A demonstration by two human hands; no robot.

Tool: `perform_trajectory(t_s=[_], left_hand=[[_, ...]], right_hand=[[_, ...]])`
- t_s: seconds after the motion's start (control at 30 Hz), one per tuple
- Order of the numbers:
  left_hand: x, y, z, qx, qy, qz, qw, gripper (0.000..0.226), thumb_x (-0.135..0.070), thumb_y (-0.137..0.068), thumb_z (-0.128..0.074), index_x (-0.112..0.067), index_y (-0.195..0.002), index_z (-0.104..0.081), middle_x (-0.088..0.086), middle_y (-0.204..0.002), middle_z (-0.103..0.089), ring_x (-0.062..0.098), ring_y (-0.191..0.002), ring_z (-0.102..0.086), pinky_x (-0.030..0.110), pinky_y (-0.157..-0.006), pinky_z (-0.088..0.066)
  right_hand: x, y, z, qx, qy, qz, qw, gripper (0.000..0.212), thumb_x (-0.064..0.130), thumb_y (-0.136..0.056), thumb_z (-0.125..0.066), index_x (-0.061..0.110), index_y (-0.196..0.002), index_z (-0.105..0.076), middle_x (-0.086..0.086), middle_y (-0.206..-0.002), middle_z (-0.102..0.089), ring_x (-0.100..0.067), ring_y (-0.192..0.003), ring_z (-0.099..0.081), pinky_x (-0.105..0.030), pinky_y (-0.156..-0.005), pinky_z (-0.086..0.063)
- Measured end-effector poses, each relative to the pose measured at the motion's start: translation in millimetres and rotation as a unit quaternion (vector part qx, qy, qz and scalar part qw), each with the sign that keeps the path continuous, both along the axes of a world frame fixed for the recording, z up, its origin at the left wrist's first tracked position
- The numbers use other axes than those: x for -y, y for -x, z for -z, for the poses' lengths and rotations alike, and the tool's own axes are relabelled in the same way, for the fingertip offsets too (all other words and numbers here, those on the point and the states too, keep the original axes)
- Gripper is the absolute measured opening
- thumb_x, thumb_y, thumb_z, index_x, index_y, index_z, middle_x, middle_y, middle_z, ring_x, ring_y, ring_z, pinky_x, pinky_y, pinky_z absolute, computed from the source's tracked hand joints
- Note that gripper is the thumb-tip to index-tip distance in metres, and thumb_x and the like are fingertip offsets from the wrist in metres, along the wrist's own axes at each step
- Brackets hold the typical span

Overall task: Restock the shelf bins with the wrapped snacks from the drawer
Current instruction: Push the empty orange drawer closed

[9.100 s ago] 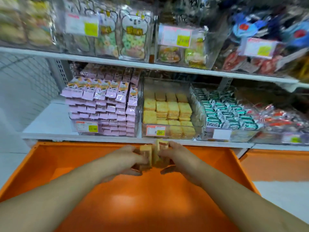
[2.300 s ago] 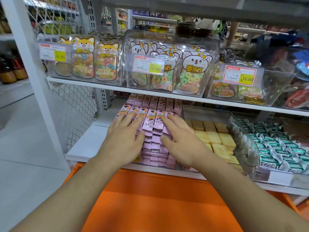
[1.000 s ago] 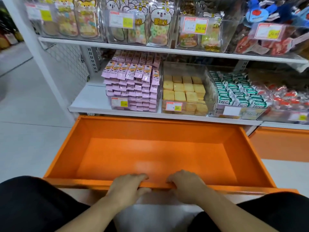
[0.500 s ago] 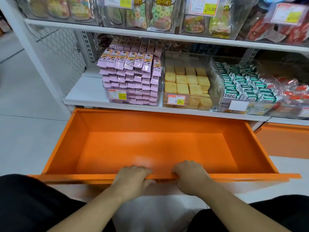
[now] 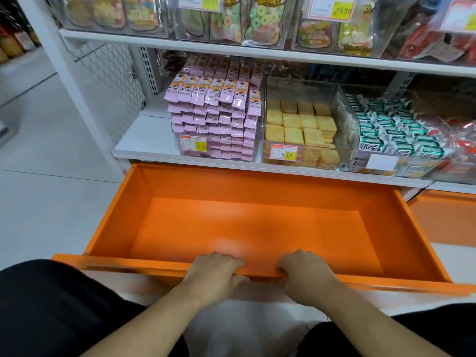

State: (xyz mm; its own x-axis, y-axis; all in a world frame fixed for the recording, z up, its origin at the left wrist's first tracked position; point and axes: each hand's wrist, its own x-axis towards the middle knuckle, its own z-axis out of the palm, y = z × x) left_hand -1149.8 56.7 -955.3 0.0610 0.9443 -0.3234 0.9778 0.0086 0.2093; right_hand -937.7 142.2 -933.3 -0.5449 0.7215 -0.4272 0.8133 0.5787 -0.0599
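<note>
The orange drawer stands pulled out below the shelf, and I see nothing lying inside it. My left hand and my right hand both grip its front lip, fingers curled over the edge, side by side near the middle. On the shelf above, a clear bin holds stacked pink wrapped snacks. The bin beside it holds yellow wrapped biscuits. Further right lie green-and-white wrapped snacks.
An upper shelf carries clear bins of bagged candy with price tags. A second orange drawer front sits to the right. White floor spreads to the left. My dark-clothed knees are just in front of the drawer.
Both hands moved from the pink snack bin down to the drawer's front lip and have stayed gripping it. The drawer appears slightly further under the shelf than a second ago.
</note>
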Motion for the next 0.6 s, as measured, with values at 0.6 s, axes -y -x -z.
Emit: perform_trajectory(t_s=[0.6], left_hand=[[-56.9,15.8,21.9,-0.003,-0.09,-0.049,0.995,0.042,-0.07,-0.099,-0.04,-0.037,-0.113,-0.063,-0.01,-0.108,-0.072,0.018,-0.104,-0.064,0.037,-0.085,-0.038]], right_hand=[[-41.9,10.9,8.9,-0.072,-0.04,0.057,0.995,0.008,0.035,-0.105,-0.054,0.03,-0.099,-0.056,0.0,-0.1,-0.068,-0.03,-0.094,-0.065,-0.036,-0.068,-0.042]])
